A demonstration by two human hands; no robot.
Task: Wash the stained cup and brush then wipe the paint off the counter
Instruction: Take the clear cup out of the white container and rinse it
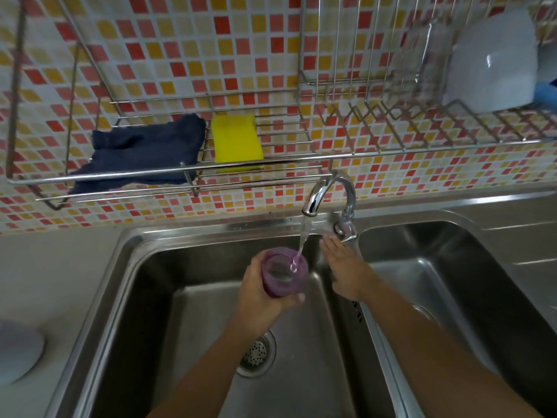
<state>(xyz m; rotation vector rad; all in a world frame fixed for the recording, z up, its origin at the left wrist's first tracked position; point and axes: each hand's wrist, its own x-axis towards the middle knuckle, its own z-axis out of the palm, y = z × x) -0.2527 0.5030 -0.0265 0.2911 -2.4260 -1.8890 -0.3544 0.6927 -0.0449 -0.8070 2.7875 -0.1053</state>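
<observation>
The left hand (pixel 259 294) gripped the purple-stained cup (pixel 283 274), fingers wrapped round its side, holding it mouth-up over the left sink basin (pixel 187 327). A water stream (pixel 303 236) fell from the chrome faucet (pixel 328 188) at the cup's 12 o'clock into its opening. The right hand (pixel 342 268), at the cup's 3 o'clock, lay flat with straight fingers and held nothing; its fingertips were just beside the faucet lever (pixel 346 230), contact unclear. The drain strainer (pixel 257 352) sat at the cup's 6 o'clock. On the wire rack (pixel 271 159), toward 11 o'clock, lay a dark blue cloth (pixel 144 149) beside a yellow sponge (pixel 236 138).
</observation>
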